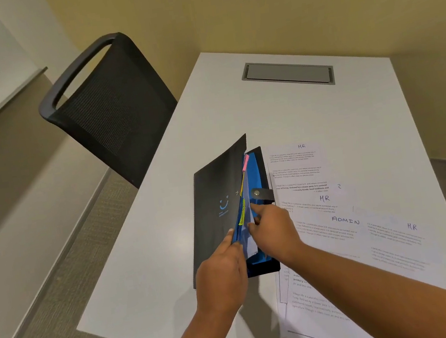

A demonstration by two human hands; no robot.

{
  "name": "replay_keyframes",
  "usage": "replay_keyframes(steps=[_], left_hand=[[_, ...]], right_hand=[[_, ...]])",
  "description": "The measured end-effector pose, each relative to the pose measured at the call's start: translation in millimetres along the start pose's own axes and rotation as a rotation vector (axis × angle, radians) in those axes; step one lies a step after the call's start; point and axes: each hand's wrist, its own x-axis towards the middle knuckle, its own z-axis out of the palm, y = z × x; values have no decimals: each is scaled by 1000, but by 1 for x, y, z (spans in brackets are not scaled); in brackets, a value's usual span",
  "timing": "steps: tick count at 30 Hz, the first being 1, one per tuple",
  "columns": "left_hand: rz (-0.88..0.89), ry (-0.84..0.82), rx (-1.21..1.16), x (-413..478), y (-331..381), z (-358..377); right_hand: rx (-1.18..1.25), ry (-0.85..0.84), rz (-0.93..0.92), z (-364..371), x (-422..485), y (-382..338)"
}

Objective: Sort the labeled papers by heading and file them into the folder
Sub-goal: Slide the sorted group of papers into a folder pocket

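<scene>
**Both hands in the open folder**

Nearest, more printed papers (306, 300) lie flat at the table's front right, partly under the right forearm. Just beyond, the left hand (219, 275) grips the folder (217, 198) by its front edge, thumb on the black cover and fingers curled behind it, holding the cover and the front blue dividers up and away to the left. The right hand (275, 230) reaches into the gap, index finger straight, the other fingers bent against a white sheet (250, 239) standing in a pocket; I cannot tell whether they pinch it. The folder rests on the white table (265, 111) left of centre, with pink and yellow tabs (245, 162) along its far edge and a snap strap (262, 193) sticking out right. Overlapping sheets headed HR and ADMIN lie just right of it. Farther off are a grey hatch (288, 73) and a black mesh chair (110, 110).
</scene>
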Motion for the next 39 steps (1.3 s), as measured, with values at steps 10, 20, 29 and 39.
replay_keyframes(steps=[10, 20, 29, 39], left_hand=[[7, 2, -14, 4, 10, -5], [-12, -108, 13, 5, 9, 0], [-83, -430, 291, 23, 17, 0], [17, -615, 432, 1, 19, 47]], right_hand=[[-134, -49, 56, 7, 5, -5], [-367, -238, 52, 4, 10, -7], [-290, 72, -56, -27, -16, 35], [-241, -41, 137, -59, -54, 163]])
